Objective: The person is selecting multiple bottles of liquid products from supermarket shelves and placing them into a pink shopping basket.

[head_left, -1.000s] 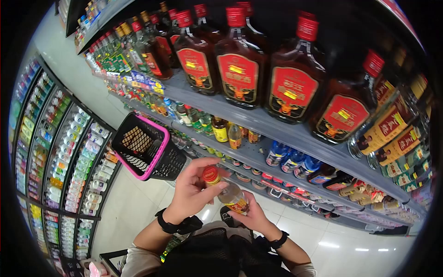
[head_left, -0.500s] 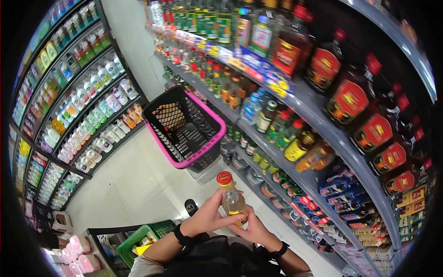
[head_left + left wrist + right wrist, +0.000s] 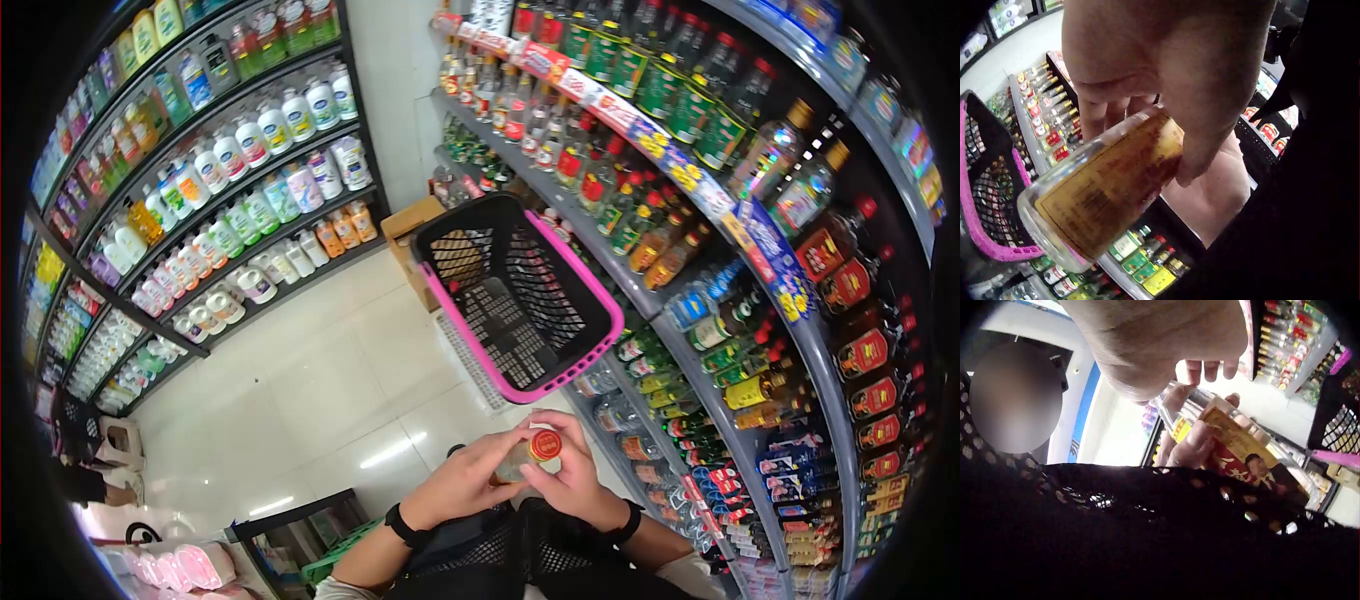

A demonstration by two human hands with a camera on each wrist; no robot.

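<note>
Both hands hold a small clear glass bottle with a red cap, in front of the body. My left hand grips its body from the left. My right hand holds it near the neck, thumb beside the cap. In the left wrist view the bottle is tilted, its base toward the lower left and a yellowish printed label facing the camera. The right wrist view shows the bottle's other label, red and gold with a small portrait. There my left fingers wrap the glass below my right palm.
A black basket with a pink rim stands just beyond the hands, beside a cardboard box. Shelves of liquor bottles run along the right. Shelves of toiletries line the left. A low black-framed stand is at lower left.
The view has swung left, toward the basket and toiletry shelves. The bottle stays in both hands but is now turned with its cap toward the head camera, and the right hand has moved up near the cap.
</note>
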